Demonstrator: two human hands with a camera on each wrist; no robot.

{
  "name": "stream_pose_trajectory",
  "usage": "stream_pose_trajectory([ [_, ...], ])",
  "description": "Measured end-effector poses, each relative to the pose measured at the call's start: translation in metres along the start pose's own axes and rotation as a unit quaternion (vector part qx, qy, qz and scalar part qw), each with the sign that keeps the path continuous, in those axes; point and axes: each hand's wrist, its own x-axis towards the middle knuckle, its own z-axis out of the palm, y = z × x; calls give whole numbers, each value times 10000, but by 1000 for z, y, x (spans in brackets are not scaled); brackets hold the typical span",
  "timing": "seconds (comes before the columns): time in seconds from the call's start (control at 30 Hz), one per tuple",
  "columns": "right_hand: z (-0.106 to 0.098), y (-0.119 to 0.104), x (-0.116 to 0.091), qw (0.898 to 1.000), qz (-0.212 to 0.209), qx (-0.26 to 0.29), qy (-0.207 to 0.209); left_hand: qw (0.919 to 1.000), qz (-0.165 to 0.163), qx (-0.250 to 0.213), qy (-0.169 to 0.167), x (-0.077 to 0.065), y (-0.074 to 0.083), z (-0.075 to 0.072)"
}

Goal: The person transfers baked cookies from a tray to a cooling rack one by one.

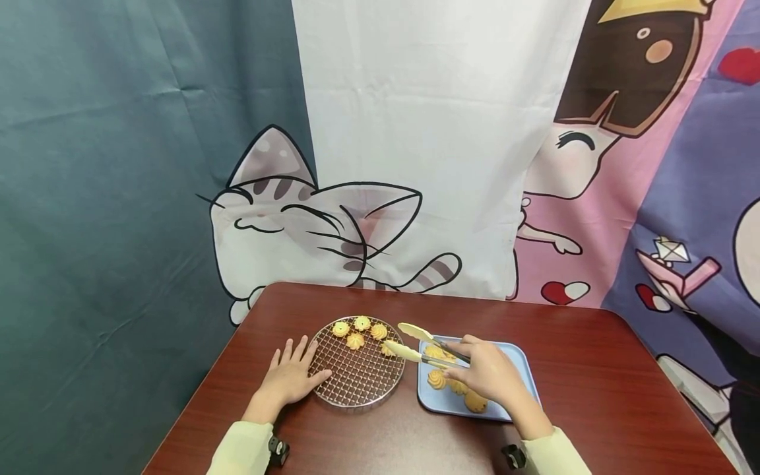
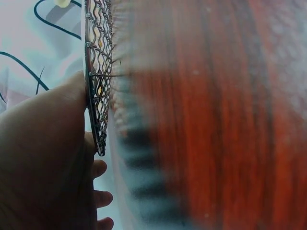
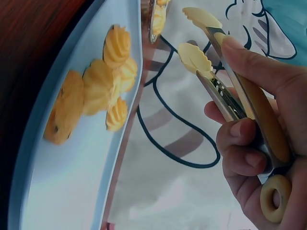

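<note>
My right hand (image 1: 489, 371) grips a pair of tongs (image 3: 240, 91) with cream scalloped tips. In the head view the tongs' tips are spread, with nothing between them, and they point left over the gap between tray and rack. Beneath that hand lies a light blue tray (image 1: 525, 359) bearing several swirled cookies (image 3: 98, 86) and a flatter round cookie (image 1: 475, 401). A round wire rack (image 1: 356, 376) sits to the left, with several piped cookies (image 1: 355, 340) along its far side. Fingers spread, my left hand (image 1: 287, 379) rests at the rack's left rim.
Both rack and tray stand on a reddish-brown wooden table (image 1: 588, 369). Behind it hangs a cartoon curtain (image 1: 439, 145) with a cat and a figure. A dark wrist strap (image 1: 278, 451) shows at the left sleeve.
</note>
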Motion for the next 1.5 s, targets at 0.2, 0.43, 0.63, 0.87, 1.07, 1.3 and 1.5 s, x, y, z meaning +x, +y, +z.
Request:
stream_pose_trajectory([
  [0.2,-8,6,-12,10000,57,42,1,10000,-19,17,-23,0,0,1],
  [0.43,-16,17,-28,9996,278,-94,35,10000,0,28,-20,0,-1,2],
  [0.63,-24,23,-42,9989,456,-114,71,10000,-23,74,-40,0,-2,2],
  [0.87,-31,30,-57,9985,394,-249,281,10000,-44,55,-63,0,-2,2],
  [1.07,-37,37,-68,9979,507,-255,322,10000,-34,-9,-69,0,-1,1],
  [1.3,-44,42,-83,9967,753,-292,112,9999,-71,26,-84,1,-1,1],
  [1.5,-50,46,-93,9943,1012,-280,-205,10000,-64,28,-66,0,0,-2],
])
